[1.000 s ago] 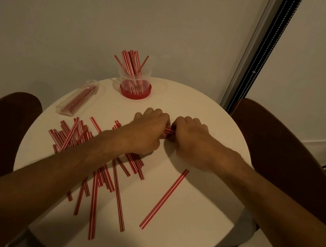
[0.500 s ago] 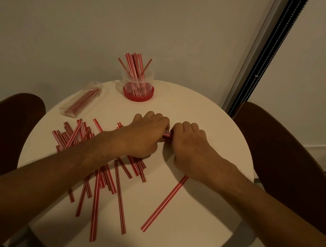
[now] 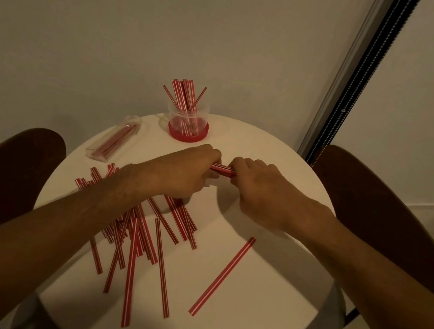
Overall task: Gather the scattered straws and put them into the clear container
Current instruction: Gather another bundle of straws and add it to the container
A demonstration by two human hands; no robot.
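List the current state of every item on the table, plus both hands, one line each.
Clear container: upright on its red base, open-topped, partly filled with straws.
Bundle of straws: gripped at both ends, held level.
Left hand: closed on the bundle.
Right hand: closed on the bundle.
Loose straws: scattered flat, overlapping.
Single straw: lying apart, diagonal.
Plastic packet: lying flat, straws inside.

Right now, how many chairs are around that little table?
2. One dark chair stands at the table's left edge, the other chair at its right edge by the wall. More may sit behind the camera, out of view.
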